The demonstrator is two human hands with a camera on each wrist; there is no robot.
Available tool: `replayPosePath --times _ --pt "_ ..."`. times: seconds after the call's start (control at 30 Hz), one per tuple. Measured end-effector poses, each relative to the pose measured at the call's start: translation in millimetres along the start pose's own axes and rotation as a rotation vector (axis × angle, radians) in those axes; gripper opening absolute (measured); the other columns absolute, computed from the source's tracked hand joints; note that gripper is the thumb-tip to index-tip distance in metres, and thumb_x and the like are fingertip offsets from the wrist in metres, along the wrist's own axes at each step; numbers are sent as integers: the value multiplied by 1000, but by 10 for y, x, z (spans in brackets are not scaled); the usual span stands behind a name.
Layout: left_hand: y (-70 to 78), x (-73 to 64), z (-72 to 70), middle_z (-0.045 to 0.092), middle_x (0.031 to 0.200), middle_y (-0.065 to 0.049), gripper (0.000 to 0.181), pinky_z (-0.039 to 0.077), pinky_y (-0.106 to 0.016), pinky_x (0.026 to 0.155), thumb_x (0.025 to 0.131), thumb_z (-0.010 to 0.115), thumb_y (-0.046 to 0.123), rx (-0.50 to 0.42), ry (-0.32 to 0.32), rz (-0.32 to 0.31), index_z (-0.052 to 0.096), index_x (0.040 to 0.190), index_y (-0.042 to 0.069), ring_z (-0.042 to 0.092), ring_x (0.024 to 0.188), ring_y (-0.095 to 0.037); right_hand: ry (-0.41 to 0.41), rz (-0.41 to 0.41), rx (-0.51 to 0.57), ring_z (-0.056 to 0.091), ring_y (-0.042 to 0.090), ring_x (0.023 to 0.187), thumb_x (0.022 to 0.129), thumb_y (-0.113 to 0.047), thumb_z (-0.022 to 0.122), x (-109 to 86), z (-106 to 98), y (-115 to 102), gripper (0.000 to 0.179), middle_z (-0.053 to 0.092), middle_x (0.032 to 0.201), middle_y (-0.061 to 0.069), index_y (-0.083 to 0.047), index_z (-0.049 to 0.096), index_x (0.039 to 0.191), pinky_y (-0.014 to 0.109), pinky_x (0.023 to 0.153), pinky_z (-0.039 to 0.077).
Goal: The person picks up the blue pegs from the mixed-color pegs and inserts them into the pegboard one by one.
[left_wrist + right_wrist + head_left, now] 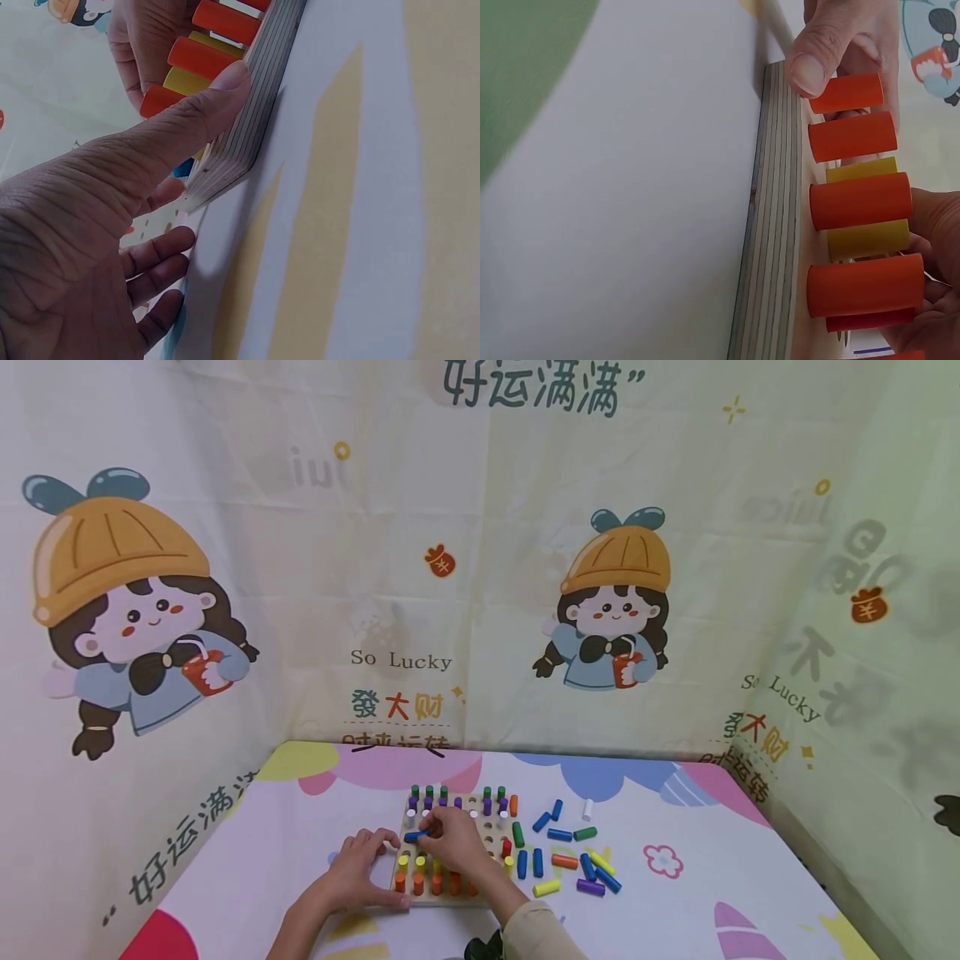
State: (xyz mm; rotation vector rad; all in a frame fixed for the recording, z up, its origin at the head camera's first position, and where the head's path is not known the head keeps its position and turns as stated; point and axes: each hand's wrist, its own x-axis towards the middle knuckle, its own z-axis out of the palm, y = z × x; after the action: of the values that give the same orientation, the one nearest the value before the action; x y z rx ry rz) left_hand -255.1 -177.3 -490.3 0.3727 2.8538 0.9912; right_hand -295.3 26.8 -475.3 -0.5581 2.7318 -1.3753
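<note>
A wooden pegboard [442,902] with rows of coloured pegs lies on the table. My right hand [461,842] is over the board's middle and pinches a blue peg [414,837], which lies level near the left end of a row. My left hand [351,875] rests against the board's left side, thumb extended onto the front corner. In the left wrist view that thumb [231,76] touches the board beside the orange pegs [202,58], the other fingers loosely bent. Orange pegs [861,201] partly hide my right hand [937,307] in the right wrist view.
Right of the board lie loose pegs: several blue ones [559,835], a purple peg [591,887], a yellow peg [547,887], an orange peg [565,862], a green peg [585,833] and a white peg [587,810]. A printed curtain [495,710] hangs behind the table.
</note>
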Motion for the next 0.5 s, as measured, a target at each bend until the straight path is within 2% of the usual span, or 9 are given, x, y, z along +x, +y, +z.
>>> replayPosePath --times 0.27,0.5 --pt "14 12 6 52 112 -5 73 44 -57 89 64 95 52 -6 3 0 55 118 24 44 105 -28 37 -20 -8 57 8 76 91 -7 77 20 -8 -38 10 64 88 -4 -7 69 98 23 73 54" --pt "-9 -13 3 52 111 -5 72 44 -57 89 64 96 51 0 -4 -2 54 117 24 44 106 -29 26 -22 -26 58 8 77 90 -8 77 39 8 -117 11 67 89 -3 -8 70 99 23 74 54"
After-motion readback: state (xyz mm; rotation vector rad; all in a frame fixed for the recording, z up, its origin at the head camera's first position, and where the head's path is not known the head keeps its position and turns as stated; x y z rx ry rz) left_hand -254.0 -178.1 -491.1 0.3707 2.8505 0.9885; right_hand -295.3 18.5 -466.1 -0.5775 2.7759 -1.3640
